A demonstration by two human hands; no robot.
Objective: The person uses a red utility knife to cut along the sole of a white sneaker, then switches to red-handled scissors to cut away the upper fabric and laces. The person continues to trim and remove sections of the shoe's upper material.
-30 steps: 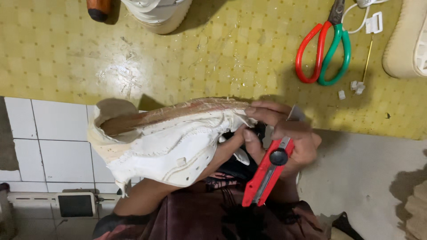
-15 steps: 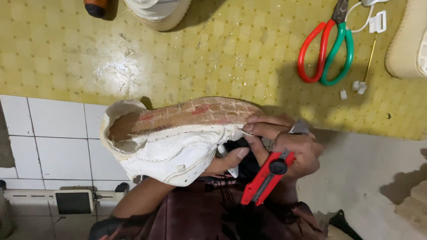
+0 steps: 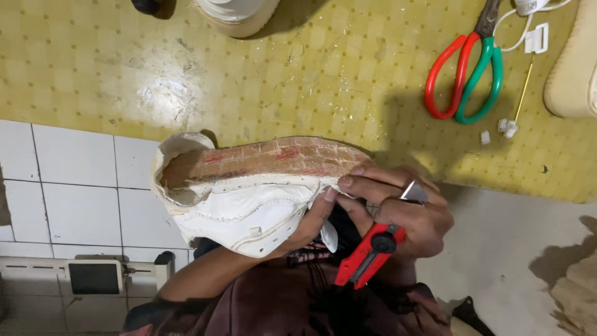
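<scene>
I hold a white leather shoe [image 3: 249, 211] over my lap, on its side, with its worn brown sole [image 3: 261, 163] facing up and away from me. My left hand [image 3: 311, 225] comes from below and grips the shoe's upper near its right end. My right hand [image 3: 411, 218] holds a red utility knife [image 3: 368, 255], whose metal blade sticks out above the knuckles. The right hand's fingertips press on the shoe's right tip, where sole and upper meet.
Scissors with one red and one green handle [image 3: 463, 74] lie on the yellow patterned floor covering [image 3: 311, 74], with small white plastic bits [image 3: 507, 127] beside them. Another white shoe [image 3: 239, 12] stands at the top, a beige shoe [image 3: 572, 68] at the right. White tiles [image 3: 74, 199] are at left.
The shoe has turned so more of its brown sole shows. My right hand's fingers have moved up onto the shoe's tip, the knife still in that hand.
</scene>
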